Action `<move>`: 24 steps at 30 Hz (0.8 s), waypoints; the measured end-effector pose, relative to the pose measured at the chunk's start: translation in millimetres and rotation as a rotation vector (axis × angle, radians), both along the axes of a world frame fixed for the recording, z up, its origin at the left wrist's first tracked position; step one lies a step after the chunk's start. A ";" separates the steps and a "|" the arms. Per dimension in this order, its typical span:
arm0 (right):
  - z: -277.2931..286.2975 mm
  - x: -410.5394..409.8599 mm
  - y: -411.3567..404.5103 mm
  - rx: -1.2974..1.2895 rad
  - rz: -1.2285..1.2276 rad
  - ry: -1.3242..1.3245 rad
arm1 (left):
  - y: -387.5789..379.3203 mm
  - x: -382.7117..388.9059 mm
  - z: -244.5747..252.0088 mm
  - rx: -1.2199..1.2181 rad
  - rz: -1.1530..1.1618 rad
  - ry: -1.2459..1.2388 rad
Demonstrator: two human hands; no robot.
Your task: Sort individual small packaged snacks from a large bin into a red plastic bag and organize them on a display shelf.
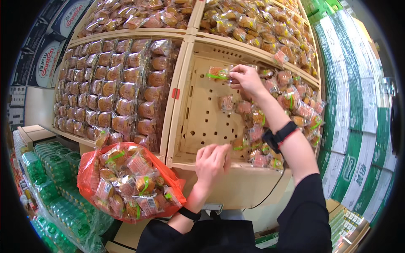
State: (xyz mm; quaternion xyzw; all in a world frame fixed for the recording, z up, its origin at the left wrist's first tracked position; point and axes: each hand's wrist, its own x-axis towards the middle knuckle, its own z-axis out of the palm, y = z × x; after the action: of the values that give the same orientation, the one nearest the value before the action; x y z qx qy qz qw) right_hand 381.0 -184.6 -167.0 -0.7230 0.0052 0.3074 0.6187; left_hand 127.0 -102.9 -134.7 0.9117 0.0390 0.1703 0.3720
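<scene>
My right hand (pixel 243 79) pinches the edge of a clear-wrapped pastry (pixel 217 72) with a green band, over the far part of a beige plastic crate (pixel 197 126). Bare perforated floor shows on the crate's left side. Several wrapped pastries (pixel 254 132) lie loosely heaped on its right, partly hidden by my right forearm. One wrapped pastry (pixel 226 102) rests apart from the heap. My left hand (pixel 211 163) is blurred above the crate's front rim, fingers curled; whether it holds anything cannot be told. Left of it, a red plastic bag (pixel 88 174) gapes, full of similar wrapped pastries (pixel 126 180).
Wrapped round buns (pixel 109 88) stand in neat rows in the left crate. Two far compartments hold heaped wrapped pastries (pixel 152 17). Stacked cartons (pixel 351 170) line the right side. Green bottles in shrink-wrap (pixel 63 193) stand at lower left. A black cable (pixel 269 197) hangs before the crate.
</scene>
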 end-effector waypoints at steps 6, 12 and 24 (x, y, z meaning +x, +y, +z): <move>-87.1 44.2 50.4 -0.073 -0.158 -0.111 | -1.9 5.2 -1.6 -0.045 0.013 0.013; -78.4 23.0 57.5 -0.433 -0.148 -0.536 | 4.7 2.5 -3.6 -0.099 0.060 0.012; -46.0 0.1 39.8 -0.459 0.510 -0.960 | 2.8 5.6 -2.1 -0.112 0.040 0.025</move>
State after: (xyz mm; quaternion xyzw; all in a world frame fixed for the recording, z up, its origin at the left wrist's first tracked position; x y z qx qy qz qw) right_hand 381.1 -144.8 -213.0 -0.8751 -0.3832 0.0756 0.2859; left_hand 132.6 -100.0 -136.8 0.8904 0.0717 0.1637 0.4186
